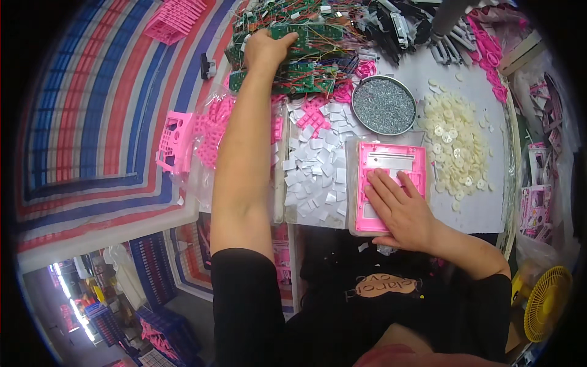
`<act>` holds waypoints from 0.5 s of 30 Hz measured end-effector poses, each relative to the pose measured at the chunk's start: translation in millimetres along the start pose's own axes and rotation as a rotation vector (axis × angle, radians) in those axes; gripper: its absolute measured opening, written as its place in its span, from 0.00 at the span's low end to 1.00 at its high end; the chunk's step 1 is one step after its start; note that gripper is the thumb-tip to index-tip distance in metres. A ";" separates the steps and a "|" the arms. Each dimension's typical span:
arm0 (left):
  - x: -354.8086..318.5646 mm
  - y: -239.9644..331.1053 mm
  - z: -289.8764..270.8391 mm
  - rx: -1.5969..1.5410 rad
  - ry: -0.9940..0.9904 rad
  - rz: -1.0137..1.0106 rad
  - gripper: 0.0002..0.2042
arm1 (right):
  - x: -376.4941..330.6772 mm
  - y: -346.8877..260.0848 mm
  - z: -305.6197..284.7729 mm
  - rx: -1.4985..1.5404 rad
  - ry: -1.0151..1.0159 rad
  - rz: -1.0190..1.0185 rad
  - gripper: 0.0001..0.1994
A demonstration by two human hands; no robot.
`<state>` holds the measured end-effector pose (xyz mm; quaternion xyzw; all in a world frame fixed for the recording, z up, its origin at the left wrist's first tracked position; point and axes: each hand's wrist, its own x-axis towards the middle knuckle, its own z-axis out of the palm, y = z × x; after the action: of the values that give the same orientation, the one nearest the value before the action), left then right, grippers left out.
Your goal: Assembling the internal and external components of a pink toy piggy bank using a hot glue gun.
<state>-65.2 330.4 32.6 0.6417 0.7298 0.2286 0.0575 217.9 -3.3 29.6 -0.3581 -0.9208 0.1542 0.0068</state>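
My left hand (266,50) is at the far end of the bench on a pile of green circuit boards (312,72) with thin coloured wires. Its thumb lies across the top of one circuit board (312,32), and the other fingers curl at that board's left end, partly hidden. Nearer to me, my right hand (405,214) lies flat, fingers stretched, over a pink plastic casing (422,160). The casing rests open side up on a pad at the bench's front edge. A silver strip (391,160) sits in its upper part; my palm covers its lower right.
A round tin of small metal screws (384,105) stands beyond the casing. White square pieces (315,177) lie to its left, cream plastic discs (455,137) to its right. Pink parts (214,125) fill a bag at left. Black-and-silver parts (400,27) lie at the back.
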 end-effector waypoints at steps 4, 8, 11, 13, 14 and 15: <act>-18.7 42.4 -6.9 0.015 0.142 0.123 0.20 | -0.5 0.3 -2.9 0.007 0.004 0.003 0.53; -9.1 39.7 9.4 0.074 0.159 0.063 0.13 | -0.7 -1.4 -3.3 -0.004 0.017 -0.007 0.53; -9.5 38.3 5.3 -0.336 0.265 0.062 0.12 | -2.2 -0.4 -3.7 -0.003 0.034 0.001 0.53; -14.7 13.3 -2.8 -0.778 0.478 -0.013 0.11 | 2.0 -7.0 -4.6 -0.008 0.026 -0.026 0.53; -27.2 12.9 -9.0 -1.009 0.497 -0.039 0.10 | 2.6 -7.0 -4.6 0.020 0.025 -0.011 0.51; -44.9 10.6 -22.1 -1.182 0.513 -0.046 0.10 | 2.9 -6.2 -5.8 0.057 0.041 -0.050 0.49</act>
<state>-56.3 282.2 47.1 0.4108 0.4852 0.7370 0.2297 212.4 -4.1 36.7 -0.3377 -0.9244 0.1727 0.0396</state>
